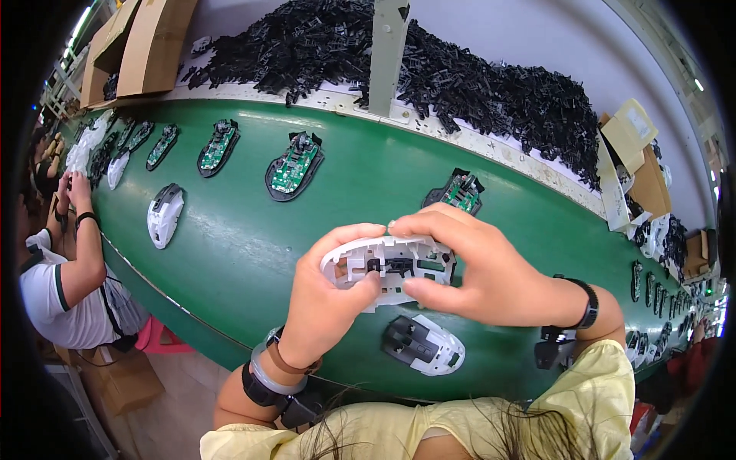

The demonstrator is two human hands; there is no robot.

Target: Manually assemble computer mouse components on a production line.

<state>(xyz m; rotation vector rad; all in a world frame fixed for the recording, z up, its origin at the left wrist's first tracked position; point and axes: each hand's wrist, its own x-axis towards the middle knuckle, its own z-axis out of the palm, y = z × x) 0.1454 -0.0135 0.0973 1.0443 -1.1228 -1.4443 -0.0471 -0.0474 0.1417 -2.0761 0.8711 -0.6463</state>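
Between my two hands is a white plastic mouse shell [391, 253], its hollow inner side turned up with a black part inside it. My left hand [330, 284] grips the shell's left end, the thumb pressed inside by the black part. My right hand [475, 268] holds the right end, its index finger along the far rim and its thumb at the near edge. Close by my right hand's far side lies a black mouse base with a green circuit board [463, 190]. Just nearer than the hands rests another white and black mouse shell [424, 345].
More mouse bases with green boards [294, 167] line the green table [230, 264] leftward, near a white shell [165, 216]. Black plastic parts [498, 92] are heaped behind, split by a metal post [386, 61]. Cardboard boxes [157, 46] flank the heap. A co-worker [69, 268] sits left.
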